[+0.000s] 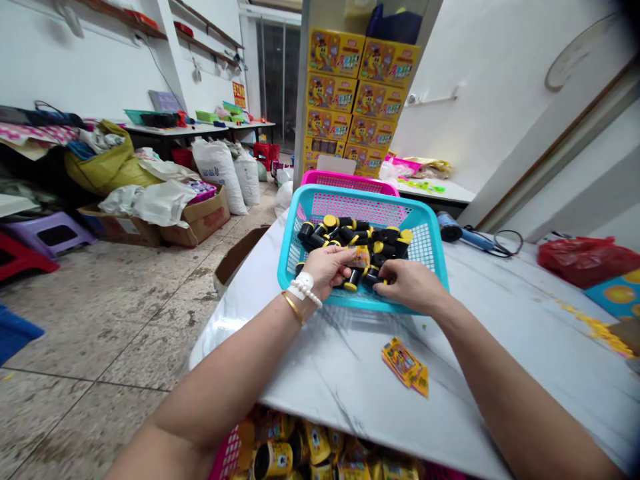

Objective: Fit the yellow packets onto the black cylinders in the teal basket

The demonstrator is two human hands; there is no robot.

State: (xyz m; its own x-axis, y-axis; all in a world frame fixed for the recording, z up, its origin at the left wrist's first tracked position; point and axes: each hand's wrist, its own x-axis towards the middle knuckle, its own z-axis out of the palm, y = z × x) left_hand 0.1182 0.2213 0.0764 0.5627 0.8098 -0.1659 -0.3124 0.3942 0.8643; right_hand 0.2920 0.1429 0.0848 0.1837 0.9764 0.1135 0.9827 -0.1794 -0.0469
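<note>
A blue plastic basket (365, 301) on the white table holds several small black cylinders with yellow caps (345, 233). Over its near left part, my left hand (327, 268) pinches a yellow printed label (361, 257) between thumb and fingers. My right hand (411, 285) reaches over the basket's near right rim, its fingers closed around a black cylinder (371, 273) that they partly hide. On the table in front of the basket lies a small stack of yellow printed labels (406, 365). Below the table edge, a pink basket (227, 453) contains cylinders wrapped in yellow labels (317, 443).
Behind the blue basket is another pink basket (345, 179), with stacked yellow boxes (333, 90) beyond. A blue corded tool (475, 239) and a red plastic bag (580, 261) lie on the right. Cardboard boxes (200, 217) and white sacks (217, 167) stand on the floor at left.
</note>
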